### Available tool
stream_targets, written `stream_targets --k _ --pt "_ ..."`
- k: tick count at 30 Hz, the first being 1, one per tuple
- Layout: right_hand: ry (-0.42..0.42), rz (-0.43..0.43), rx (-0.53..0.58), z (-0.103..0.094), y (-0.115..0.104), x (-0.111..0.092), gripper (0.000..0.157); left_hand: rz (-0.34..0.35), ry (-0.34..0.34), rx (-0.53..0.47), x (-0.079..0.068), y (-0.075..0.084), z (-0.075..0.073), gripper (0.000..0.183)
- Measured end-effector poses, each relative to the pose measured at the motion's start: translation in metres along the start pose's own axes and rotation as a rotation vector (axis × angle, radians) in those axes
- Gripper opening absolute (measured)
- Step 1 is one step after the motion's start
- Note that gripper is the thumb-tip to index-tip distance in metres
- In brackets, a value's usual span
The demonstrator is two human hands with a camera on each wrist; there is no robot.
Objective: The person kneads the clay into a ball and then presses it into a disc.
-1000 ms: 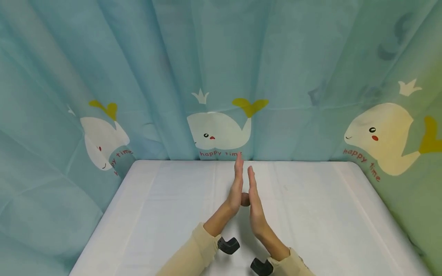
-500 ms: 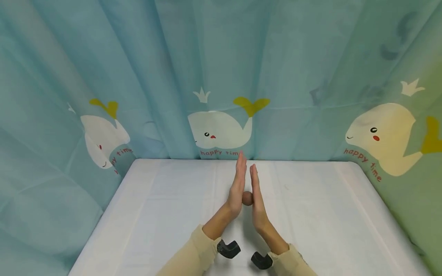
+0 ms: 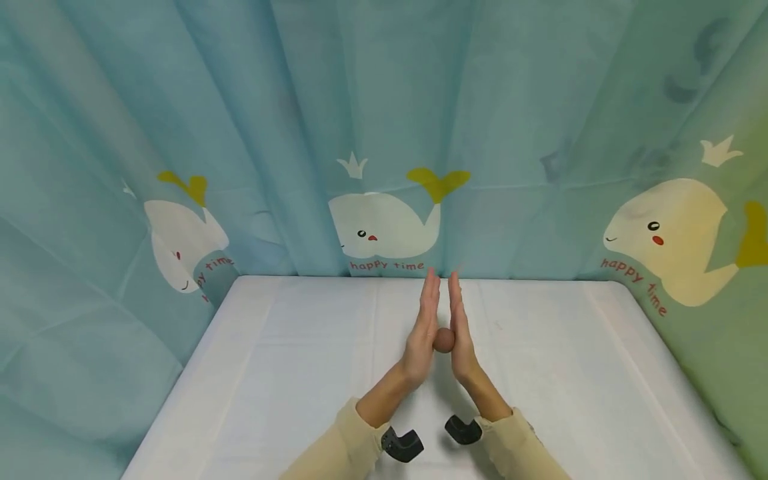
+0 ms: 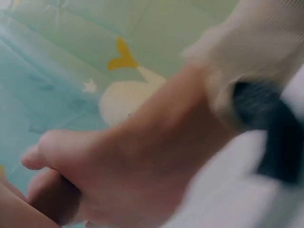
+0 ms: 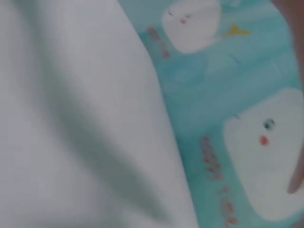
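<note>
A smooth brown ball [image 3: 444, 340] sits between two upright palms at the middle of the head view. My left hand [image 3: 423, 340] flanks it on the left, fingers straight and pointing away from me. On the other side my right hand [image 3: 461, 337] faces it, its fingers straight too. Both palms press against the ball. In the left wrist view the ball [image 4: 54, 197] shows dark and partly covered by the right hand [image 4: 128, 171]. Only a strip of a hand shows at the right edge of the right wrist view, and the ball is out of that view.
A white table [image 3: 300, 360] lies under the hands. Blue-green curtains [image 3: 516, 133] printed with white whales hang behind and at both sides. Each beige sleeve carries a black wrist mount, one on the left [image 3: 403, 445] and one on the right [image 3: 463, 430].
Both hands have shifted slightly right with the ball. The right hand has slid forward against the left, so the fingertips are now nearly level. More of the ball shows.
</note>
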State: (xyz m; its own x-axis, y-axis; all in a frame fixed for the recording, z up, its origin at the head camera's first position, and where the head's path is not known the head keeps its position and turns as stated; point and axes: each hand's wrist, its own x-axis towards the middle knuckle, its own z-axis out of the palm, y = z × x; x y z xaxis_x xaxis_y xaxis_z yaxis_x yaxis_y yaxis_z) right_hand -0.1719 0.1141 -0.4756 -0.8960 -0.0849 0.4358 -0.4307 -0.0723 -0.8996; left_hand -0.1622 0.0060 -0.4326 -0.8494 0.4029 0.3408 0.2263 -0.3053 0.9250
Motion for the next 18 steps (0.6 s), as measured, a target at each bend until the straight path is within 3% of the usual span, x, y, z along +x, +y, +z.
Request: stream_targets --k 5,9,11,15,18 --pt "-0.064 -0.075 0.0 0.018 -0.02 -0.023 0.055 -0.023 0.086 0.095 0.015 -0.011 -0.009 0.062" --pt "-0.034 -0.104 -0.04 0.018 -0.04 -0.013 0.057 -0.055 0.06 0.132 0.01 -0.029 -0.007 0.06" --pt "-0.006 -0.076 -0.078 0.011 -0.041 -0.003 0.057 -0.053 0.045 0.104 0.003 -0.032 -0.002 0.061" --pt "0.008 -0.038 -0.119 -0.002 -0.027 0.01 0.053 -0.005 0.052 -0.013 -0.004 -0.019 0.006 0.064" --pt "-0.037 -0.01 -0.097 0.0 -0.017 0.002 0.053 0.011 0.072 -0.025 0.001 -0.005 0.003 0.065"
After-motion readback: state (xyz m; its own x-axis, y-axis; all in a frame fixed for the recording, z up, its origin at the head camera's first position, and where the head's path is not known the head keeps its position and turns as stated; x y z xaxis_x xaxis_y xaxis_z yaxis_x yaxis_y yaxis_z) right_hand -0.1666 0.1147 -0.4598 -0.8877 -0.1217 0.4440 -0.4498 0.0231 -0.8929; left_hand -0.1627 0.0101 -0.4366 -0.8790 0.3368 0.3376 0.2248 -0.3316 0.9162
